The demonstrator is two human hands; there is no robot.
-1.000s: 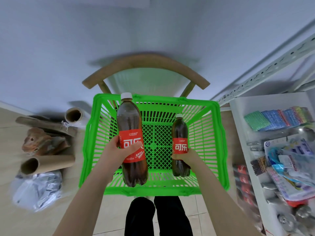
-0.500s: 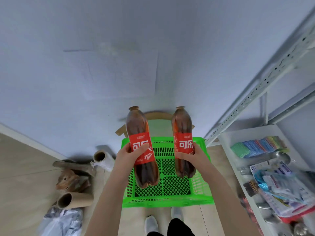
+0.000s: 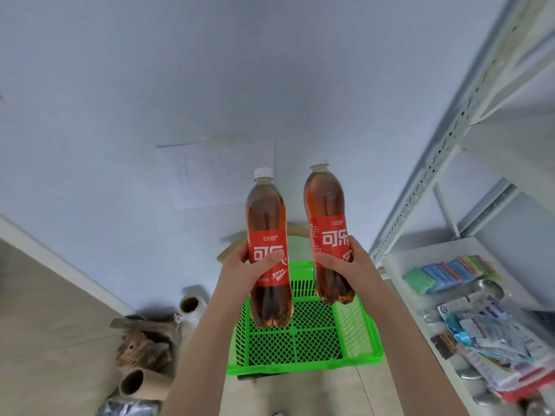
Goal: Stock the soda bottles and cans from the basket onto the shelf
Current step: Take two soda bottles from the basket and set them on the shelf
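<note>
My left hand (image 3: 240,273) grips a cola bottle (image 3: 267,223) with a red label and white cap, held upright above the green basket (image 3: 365,325). My right hand (image 3: 351,265) grips a second cola bottle (image 3: 326,205) of the same kind, upright and slightly higher, to the right of the first. The basket below shows only its bare mesh bottom. The white metal shelf (image 3: 432,163) stands at the right, close to the right bottle.
The lower shelf board (image 3: 399,259) holds coloured sponges (image 3: 447,273) and plastic packets (image 3: 495,331). Cardboard tubes (image 3: 141,384) and scraps lie on the floor at the left, by the wall. A wooden chair back (image 3: 231,249) shows behind the basket.
Both hands have lifted the two bottles up out of the basket, and the view has tilted upward toward the wall and shelf.
</note>
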